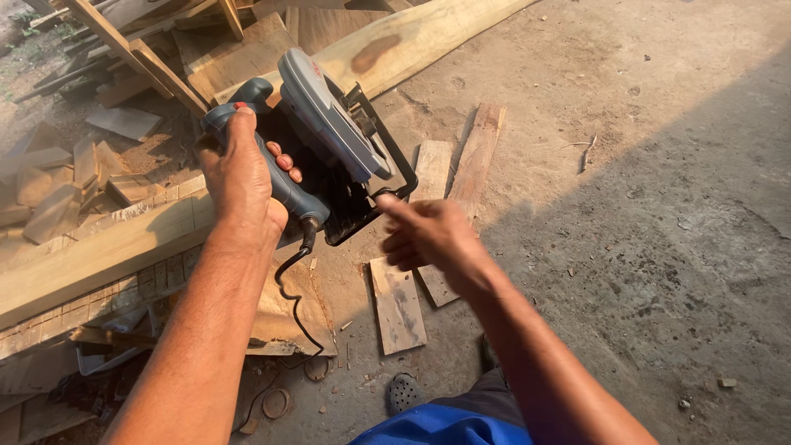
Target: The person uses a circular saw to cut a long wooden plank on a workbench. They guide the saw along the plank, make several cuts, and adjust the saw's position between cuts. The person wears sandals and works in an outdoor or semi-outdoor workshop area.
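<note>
My left hand (239,177) grips the grey-blue handle of a circular saw (329,136), which I hold up in the air, tilted, with its grey blade guard facing me. Its black cord (290,288) hangs down from the handle's end. My right hand (424,235) is just right of the saw, index finger stretched out and touching the corner of the black base plate (394,177). That hand holds nothing and looks blurred.
A long pale beam (99,251) lies at the left over stacked offcuts. Short planks (397,305) lie on the concrete floor (659,206) below the saw. More boards are piled at the top left. My dark sandal (404,391) and blue clothing show at the bottom.
</note>
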The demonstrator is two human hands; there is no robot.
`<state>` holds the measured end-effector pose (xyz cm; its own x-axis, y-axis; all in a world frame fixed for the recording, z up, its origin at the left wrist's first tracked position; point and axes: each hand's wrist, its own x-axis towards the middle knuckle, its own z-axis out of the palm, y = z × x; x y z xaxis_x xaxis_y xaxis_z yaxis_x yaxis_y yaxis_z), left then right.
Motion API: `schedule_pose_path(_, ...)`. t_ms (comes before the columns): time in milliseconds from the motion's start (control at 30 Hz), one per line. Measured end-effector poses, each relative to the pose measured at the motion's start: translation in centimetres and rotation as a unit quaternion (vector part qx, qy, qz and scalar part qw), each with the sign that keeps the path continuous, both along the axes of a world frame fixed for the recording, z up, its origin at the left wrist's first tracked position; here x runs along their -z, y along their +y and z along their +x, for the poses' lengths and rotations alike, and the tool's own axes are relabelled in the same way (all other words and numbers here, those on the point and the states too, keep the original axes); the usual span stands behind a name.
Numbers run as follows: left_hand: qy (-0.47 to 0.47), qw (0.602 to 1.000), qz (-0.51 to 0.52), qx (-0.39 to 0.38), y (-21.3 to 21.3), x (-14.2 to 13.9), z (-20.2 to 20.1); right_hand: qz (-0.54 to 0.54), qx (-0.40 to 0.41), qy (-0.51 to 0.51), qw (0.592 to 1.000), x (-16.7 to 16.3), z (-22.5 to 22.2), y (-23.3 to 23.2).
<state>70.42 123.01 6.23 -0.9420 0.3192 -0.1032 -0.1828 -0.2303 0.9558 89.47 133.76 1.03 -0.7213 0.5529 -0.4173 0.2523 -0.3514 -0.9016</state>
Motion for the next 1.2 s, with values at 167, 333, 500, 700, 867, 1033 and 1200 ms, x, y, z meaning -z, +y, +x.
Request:
schedule_pose_path(167,0.011,0.999,-0.022,0.022,-0.4,0.3,0.0,0.388,0.005,0.080,0.918,-1.4,-0.3,6.3)
schedule_pose_path(333,0.042,0.998,-0.010,0.044,0.5,0.3,0.3,0.692,-0.129,0.211,0.678,-1.3,-5.8,9.2)
schedule_pose_path(500,0.009,1.000,-0.011,0.015,0.3,-0.2,0.3,0.723,-0.086,0.224,0.648,-1.5,-8.1,10.2)
schedule_pose_path(700,0.038,0.999,-0.036,0.012,0.5,0.4,1.4,0.534,0.050,0.070,0.841,-2.0,-14.1,8.1)
schedule_pose_path(867,0.065,0.995,-0.077,-0.020,-1.0,0.8,2.3,0.545,0.182,0.123,0.809,-1.9,-14.8,4.2)
schedule_pose_path(1033,0.073,0.992,-0.099,-0.034,-0.8,0.0,3.4,0.477,0.104,0.096,0.867,-2.7,-13.9,2.6)
schedule_pose_path(1200,0.078,0.990,-0.101,-0.068,0.3,0.0,3.7,0.475,0.098,0.134,0.864,-1.9,-13.9,3.3)
